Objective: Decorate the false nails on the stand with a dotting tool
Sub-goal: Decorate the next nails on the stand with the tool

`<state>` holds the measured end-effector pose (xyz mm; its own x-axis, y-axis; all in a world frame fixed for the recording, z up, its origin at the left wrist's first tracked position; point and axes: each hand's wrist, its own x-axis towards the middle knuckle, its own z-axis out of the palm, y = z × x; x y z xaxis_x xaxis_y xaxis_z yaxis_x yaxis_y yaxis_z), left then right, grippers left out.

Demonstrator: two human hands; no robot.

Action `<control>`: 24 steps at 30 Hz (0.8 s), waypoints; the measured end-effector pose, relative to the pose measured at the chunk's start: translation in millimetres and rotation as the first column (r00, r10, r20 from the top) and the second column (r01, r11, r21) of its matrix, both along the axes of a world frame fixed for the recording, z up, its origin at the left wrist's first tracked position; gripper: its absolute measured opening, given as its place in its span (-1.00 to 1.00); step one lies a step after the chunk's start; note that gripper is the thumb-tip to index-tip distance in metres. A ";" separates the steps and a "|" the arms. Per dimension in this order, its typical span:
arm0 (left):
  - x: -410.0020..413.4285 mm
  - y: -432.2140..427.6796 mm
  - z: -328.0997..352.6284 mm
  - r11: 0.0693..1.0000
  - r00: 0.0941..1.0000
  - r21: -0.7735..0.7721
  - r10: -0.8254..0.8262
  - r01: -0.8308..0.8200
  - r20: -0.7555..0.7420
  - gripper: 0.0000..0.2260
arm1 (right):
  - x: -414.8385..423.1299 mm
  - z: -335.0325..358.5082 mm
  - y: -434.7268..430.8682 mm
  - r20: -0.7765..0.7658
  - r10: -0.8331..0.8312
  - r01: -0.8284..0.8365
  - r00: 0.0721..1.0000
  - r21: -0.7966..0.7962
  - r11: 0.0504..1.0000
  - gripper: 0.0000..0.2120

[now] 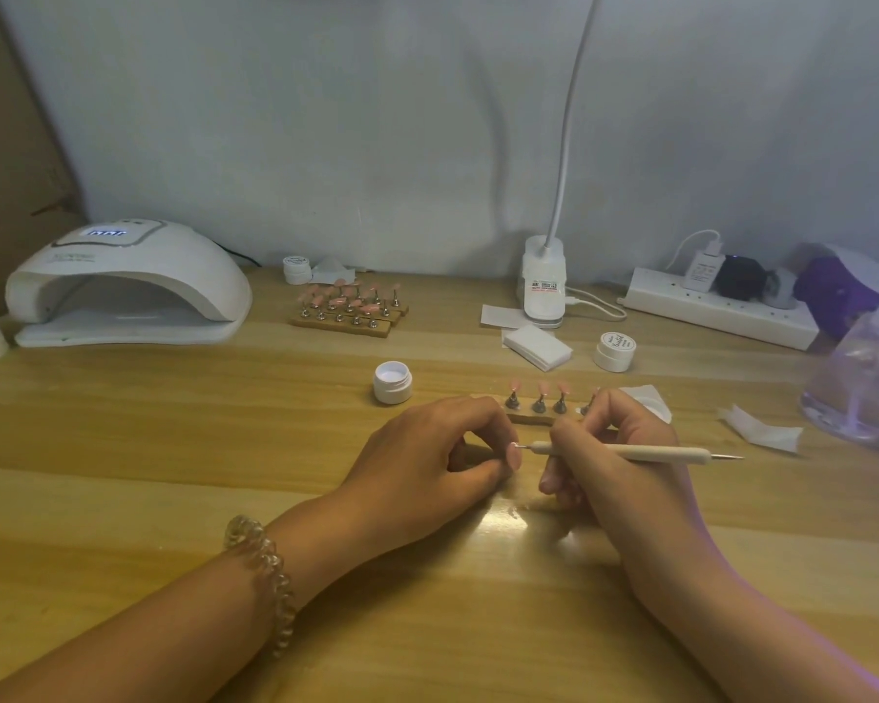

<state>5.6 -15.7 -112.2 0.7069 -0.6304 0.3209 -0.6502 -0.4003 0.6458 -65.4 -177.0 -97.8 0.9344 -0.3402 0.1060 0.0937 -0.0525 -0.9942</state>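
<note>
Pink false nail [514,456], pinched at the fingertips of the left hand [427,459], meets the dotting tool [640,452] gripped by the right hand [625,479]: dotting apparently under way, light touch needed next.

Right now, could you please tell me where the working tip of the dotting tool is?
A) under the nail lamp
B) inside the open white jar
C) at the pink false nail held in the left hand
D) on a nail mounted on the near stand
C: the right hand points the dotting tool tip at the false nail pinched by the left hand, in front of the stand.
</note>
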 end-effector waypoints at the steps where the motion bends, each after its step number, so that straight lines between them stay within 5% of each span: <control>1: -0.1 -0.1 0.3 1.000 1.000 -0.003 -0.003 0.003 -0.001 -0.95 | -0.1 0.1 -0.1 0.000 0.000 0.000 1.000 0.000 1.000 -0.81; 24: 0.4 0.3 -0.7 1.000 1.000 -0.015 -0.020 0.020 -0.001 -0.93 | 0.0 -0.2 -0.4 -0.003 0.002 -0.002 1.000 -0.033 0.999 -0.82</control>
